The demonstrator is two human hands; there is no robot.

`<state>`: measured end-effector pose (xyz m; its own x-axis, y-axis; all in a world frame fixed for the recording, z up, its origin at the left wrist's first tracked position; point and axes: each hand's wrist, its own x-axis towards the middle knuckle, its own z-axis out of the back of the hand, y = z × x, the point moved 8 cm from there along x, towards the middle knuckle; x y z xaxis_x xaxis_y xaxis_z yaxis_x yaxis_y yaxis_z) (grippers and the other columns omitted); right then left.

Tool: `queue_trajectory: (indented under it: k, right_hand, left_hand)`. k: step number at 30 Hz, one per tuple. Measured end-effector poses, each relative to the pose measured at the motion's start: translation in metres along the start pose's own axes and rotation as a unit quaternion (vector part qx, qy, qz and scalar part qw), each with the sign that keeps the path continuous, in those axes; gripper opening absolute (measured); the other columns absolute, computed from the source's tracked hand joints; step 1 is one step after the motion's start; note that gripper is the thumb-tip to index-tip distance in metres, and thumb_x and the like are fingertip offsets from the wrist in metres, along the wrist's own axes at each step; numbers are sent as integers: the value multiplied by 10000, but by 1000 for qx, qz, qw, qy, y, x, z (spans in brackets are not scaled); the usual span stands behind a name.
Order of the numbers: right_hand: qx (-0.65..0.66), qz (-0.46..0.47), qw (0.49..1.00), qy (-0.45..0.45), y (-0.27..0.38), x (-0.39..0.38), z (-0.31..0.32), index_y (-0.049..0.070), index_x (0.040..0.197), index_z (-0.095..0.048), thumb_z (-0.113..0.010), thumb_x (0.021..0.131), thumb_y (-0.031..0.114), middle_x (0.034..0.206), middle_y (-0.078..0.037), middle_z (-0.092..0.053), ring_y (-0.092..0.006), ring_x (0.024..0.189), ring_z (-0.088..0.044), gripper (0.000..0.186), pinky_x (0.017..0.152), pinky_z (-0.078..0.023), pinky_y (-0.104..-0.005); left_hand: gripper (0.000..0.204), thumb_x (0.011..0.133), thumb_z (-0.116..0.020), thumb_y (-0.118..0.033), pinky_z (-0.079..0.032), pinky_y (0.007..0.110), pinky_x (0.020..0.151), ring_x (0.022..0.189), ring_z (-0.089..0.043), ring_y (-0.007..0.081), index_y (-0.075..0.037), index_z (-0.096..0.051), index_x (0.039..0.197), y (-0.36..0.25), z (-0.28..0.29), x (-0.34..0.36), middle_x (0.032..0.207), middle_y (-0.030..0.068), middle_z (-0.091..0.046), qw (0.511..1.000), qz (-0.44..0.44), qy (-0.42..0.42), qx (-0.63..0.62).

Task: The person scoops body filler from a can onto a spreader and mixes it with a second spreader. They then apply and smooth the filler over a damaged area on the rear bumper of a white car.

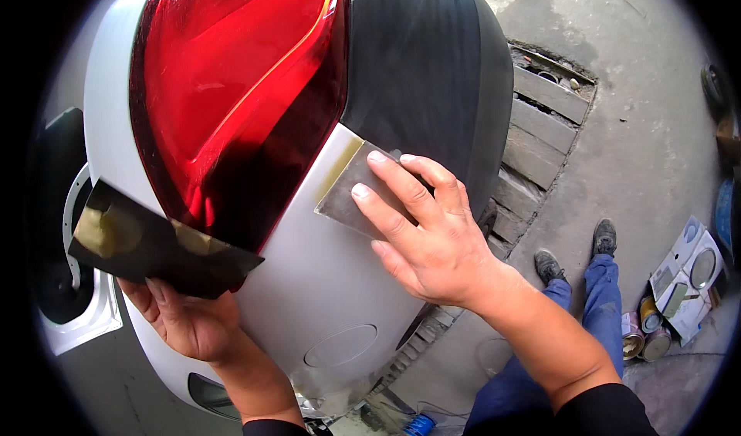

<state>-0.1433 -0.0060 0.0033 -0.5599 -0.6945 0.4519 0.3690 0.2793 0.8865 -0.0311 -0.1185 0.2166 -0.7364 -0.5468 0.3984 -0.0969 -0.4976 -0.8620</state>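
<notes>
My left hand (189,324) grips the lower edge of a dark flat board (147,255), thumb in front. Tan filler paste (104,231) is smeared on the board's face. My right hand (440,231) holds a thin grey rectangular spreader (349,197), fingertips spread over its face and thumb at the lower edge. The spreader lies against the silver car body panel (309,289), at the corner between the red tail light (224,65) and the black bumper part (417,73). Along its upper left edge shows a yellowish strip of filler (340,172) on the panel.
A slatted drain cover (540,123) crosses the concrete floor beside the car. My shoes (549,266) stand right of it. Several open tins (633,339) and a sheet of cardboard (687,282) lie at the right. A white car part (85,312) is at the left.
</notes>
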Motion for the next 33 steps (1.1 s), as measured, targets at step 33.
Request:
queue_trajectory:
  k: [33]
  right_hand:
    - [21, -17, 1000, -8, -18, -12, -15, 57, 1210, -572, -703, 658, 124, 1391, -176, -433, -373, 1156, -432, 571, 949, -389, -450]
  left_hand:
    - [368, 972, -414, -82, -466, 457, 973, 1121, -543, 370, -12, -435, 1333, -5, -4, 0, 1317, 241, -477, 997, -14, -19, 72]
